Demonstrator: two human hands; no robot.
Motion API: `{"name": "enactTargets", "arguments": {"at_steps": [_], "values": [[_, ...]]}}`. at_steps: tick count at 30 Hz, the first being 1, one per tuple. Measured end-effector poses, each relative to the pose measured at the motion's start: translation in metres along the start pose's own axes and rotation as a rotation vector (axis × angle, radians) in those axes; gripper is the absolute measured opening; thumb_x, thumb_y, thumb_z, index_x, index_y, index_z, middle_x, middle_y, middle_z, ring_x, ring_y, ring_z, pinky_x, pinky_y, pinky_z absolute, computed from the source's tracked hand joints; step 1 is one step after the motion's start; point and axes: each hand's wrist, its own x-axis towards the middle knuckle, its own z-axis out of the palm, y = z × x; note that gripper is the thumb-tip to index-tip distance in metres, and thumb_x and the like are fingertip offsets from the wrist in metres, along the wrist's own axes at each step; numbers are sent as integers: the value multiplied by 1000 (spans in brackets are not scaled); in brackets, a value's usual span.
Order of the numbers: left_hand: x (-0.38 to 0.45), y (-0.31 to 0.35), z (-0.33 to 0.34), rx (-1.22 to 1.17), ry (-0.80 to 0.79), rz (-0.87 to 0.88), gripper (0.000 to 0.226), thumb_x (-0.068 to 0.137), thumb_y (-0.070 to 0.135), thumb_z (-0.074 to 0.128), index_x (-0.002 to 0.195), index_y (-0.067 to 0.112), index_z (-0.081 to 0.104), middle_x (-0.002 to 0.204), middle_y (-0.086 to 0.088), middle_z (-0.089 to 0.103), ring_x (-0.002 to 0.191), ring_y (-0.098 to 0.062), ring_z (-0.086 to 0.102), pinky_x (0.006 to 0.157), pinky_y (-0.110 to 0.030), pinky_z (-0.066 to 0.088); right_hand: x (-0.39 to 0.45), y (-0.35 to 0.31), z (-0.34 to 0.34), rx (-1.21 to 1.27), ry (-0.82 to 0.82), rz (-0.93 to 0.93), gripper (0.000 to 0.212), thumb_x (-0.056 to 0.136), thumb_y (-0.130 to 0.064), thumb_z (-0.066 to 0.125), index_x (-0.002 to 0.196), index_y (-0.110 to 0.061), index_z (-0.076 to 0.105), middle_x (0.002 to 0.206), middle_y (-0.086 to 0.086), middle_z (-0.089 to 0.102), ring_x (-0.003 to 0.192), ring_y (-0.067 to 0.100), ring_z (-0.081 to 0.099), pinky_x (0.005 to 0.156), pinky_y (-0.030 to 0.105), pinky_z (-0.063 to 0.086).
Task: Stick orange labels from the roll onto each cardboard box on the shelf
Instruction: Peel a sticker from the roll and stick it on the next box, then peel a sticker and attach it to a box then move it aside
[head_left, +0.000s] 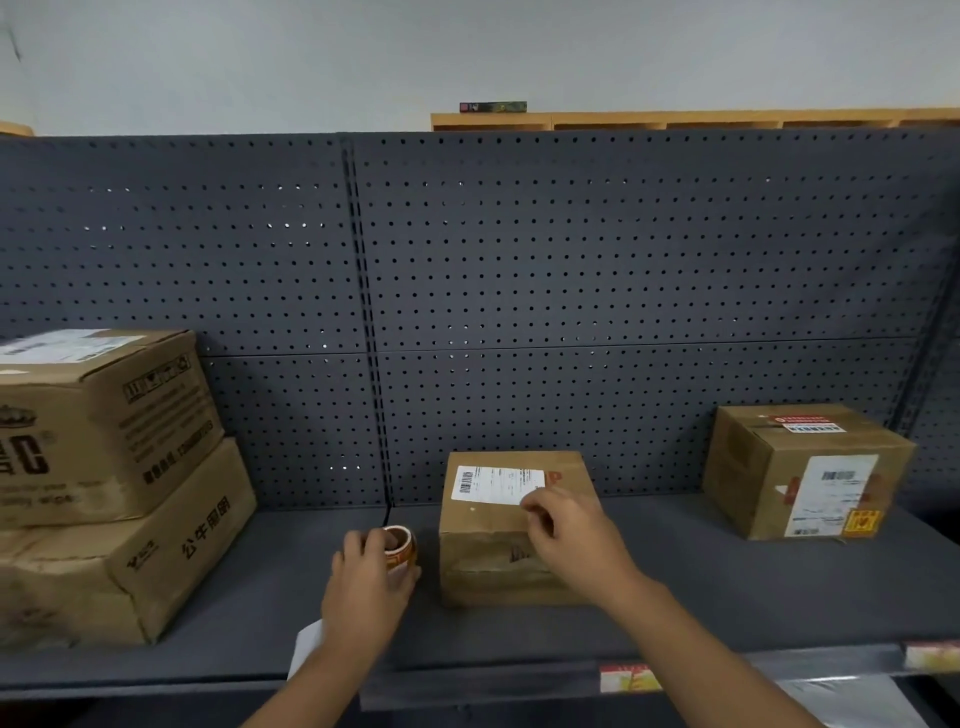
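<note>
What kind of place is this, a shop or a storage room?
Probably a stockroom or a shop's back area. Shipping cartons, like the middle box with its white barcode label, sit on a dark metal shelf backed by pegboard, with price-tag strips along its front edge.

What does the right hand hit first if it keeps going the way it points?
Probably the white shipping label on top of the middle box; the right hand hovers over it, fingertips near its edge. Contact unclear.

The left hand (363, 577) hides most of the label roll (401, 545); the stacked boxes (104, 483) run off the left edge, their print blurred.
</note>
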Motion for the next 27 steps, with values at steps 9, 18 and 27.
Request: {"name": "enactTargets", "arguments": {"at_steps": [9,18,27], "values": [[-2,-17,-9,-99,-186,-67,16,97,35,64,112,32,62,102,8,70,88,-13,64,74,-34,57,-4,-12,19,-18,76,-72,24,100,-20,53,112,-20,73,107,-12,69,104,8,53,89,27,49],[0,-25,-5,-275,-246,-33,34,99,9,52,121,27,70,101,-1,70,89,-14,63,70,-26,51,-14,-59,56,126,0,-208,24,98,-18,51,111,-20,71,105,-13,63,105,3,50,91,18,44],[-6,-32,-2,-355,-186,-62,21,101,20,59,87,28,72,80,6,72,78,-7,66,68,-29,53,-16,-84,116,417,-206,127,15,98,-15,58,103,-20,72,88,-6,70,75,10,67,67,22,54]]}}
